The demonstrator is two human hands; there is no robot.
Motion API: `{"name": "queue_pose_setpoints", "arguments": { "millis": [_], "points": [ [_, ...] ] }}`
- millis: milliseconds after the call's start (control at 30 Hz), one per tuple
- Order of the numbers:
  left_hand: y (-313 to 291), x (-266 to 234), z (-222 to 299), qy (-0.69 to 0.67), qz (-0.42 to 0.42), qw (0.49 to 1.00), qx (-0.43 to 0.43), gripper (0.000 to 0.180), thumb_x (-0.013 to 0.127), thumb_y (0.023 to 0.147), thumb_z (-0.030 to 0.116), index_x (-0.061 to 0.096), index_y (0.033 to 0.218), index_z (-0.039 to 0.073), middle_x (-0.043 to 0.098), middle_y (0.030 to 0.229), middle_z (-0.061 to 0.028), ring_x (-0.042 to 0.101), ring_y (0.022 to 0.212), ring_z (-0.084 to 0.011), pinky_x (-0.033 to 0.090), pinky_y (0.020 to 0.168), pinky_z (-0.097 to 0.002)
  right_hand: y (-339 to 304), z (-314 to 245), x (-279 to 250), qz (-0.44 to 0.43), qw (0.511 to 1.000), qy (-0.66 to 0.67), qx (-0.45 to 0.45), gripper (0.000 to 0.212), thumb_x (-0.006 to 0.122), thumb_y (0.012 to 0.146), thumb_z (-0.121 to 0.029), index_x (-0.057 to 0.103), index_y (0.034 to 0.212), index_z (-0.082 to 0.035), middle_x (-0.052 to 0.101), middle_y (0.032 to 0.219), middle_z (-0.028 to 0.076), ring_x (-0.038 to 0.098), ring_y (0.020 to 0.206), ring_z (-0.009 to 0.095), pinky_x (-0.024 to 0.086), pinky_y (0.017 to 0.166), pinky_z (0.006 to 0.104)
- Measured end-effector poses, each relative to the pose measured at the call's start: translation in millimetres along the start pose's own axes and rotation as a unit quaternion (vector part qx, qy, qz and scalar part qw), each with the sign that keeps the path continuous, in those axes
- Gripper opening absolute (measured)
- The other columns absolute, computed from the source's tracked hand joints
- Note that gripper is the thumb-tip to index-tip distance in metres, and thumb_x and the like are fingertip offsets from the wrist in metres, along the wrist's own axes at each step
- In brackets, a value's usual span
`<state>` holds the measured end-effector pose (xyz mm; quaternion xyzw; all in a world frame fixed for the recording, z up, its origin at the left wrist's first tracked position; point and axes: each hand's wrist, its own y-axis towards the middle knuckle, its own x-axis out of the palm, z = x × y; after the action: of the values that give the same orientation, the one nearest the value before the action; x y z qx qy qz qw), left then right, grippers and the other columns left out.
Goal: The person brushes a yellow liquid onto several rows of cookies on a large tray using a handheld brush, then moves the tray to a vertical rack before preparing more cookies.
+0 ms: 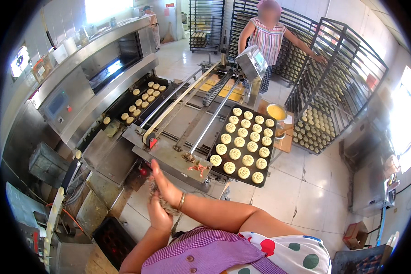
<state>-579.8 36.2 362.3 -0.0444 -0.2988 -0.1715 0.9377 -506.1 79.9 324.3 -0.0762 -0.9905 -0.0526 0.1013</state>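
Note:
In front of my body, my left hand [160, 216] and my right hand [166, 186] are pressed together around a crumpled grey-brown cloth [170, 209]. Part of the cloth is hidden by my fingers and palms. A gold-coloured bangle [182, 201] circles my right wrist. Just beyond my hands is the metal end of a machine [169, 157] with rails, and red scraps [197, 169] lie on its top. To the right, a dark baking tray [270, 160] carries rows of round, pale, patterned pastries [239, 142].
More round pastries [144, 96] sit on a dark conveyor at the left, before a steel oven [68, 105]. A person [274, 39] stands beyond the machine, one hand on a tall tray rack [347, 59]. A bowl of yellow liquid [276, 111] stands behind the tray. Several racks line the back.

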Motion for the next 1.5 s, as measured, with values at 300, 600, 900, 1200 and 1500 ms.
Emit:
{"name": "queue_pose_setpoints", "arguments": {
  "millis": [300,600,900,1200,1500],
  "points": [
    [23,-64,-18,-0.001,0.074,0.997,0.015,0.041,0.045,0.093,0.023,0.041,0.128,0.003,0.046,0.121,-0.008,0.048,0.107,-0.0178,0.039,0.089,-0.0307,-40,-9,17,-0.129,0.989,0.048,0.059,0.08,0.021,0.09,-0.059,0.009,0.141,0.001,0.016,0.146,0.014,0.014,0.135,0.025,0.013,0.109,0.032],
    [25,-137,-16,-0.098,0.193,0.966,-0.14,0.034,0.049,0.089,0.03,0.046,0.12,0.015,0.049,0.115,-0.0025,0.05,0.098,-0.0199,0.043,0.083,-0.0384,-70,-11,2,-0.335,0.934,0.064,0.108,0.068,0.033,0.092,-0.052,0.018,0.142,-0.009,0.021,0.146,0.011,0.022,0.133,0.023,0.023,0.105,0.0324],
    [-29,-83,-29,-0.156,-0.068,0.925,-0.341,0.059,0.028,0.091,0.055,0.035,0.131,0.011,0.041,0.131,-0.0085,0.042,0.118,-0.0257,0.035,0.097,-0.0419,-72,85,-38,-0.181,0.929,-0.308,-0.094,0.05,0.059,0.08,-0.025,0.044,0.126,-0.015,0.044,0.127,0.018,0.045,0.113,0.037,0.041,0.093,0.0404],
    [-90,-127,-25,0.09,0.166,0.949,-0.252,0.041,0.045,0.092,0.026,0.039,0.129,0.009,0.045,0.13,-0.0075,0.05,0.109,-0.0221,0.04,0.087,-0.0346,-83,148,-157,-0.149,0.827,-0.537,0.08,0.06,0.065,0.072,-0.023,0.041,0.126,-0.017,0.044,0.125,0.011,0.044,0.115,0.033,0.042,0.09,0.041],
    [-177,-128,-57,0.223,0.358,0.866,-0.27,0.031,0.052,0.086,0.017,0.05,0.116,0.009,0.053,0.114,-0.0036,0.053,0.101,-0.0174,0.041,0.082,-0.0318,-86,197,-258,-0.257,0.615,-0.742,0.069,0.048,0.048,0.086,-0.024,0.037,0.133,-0.023,0.019,0.147,0.004,0.016,0.135,0.031,0.022,0.103,0.0576]
  ]
}}
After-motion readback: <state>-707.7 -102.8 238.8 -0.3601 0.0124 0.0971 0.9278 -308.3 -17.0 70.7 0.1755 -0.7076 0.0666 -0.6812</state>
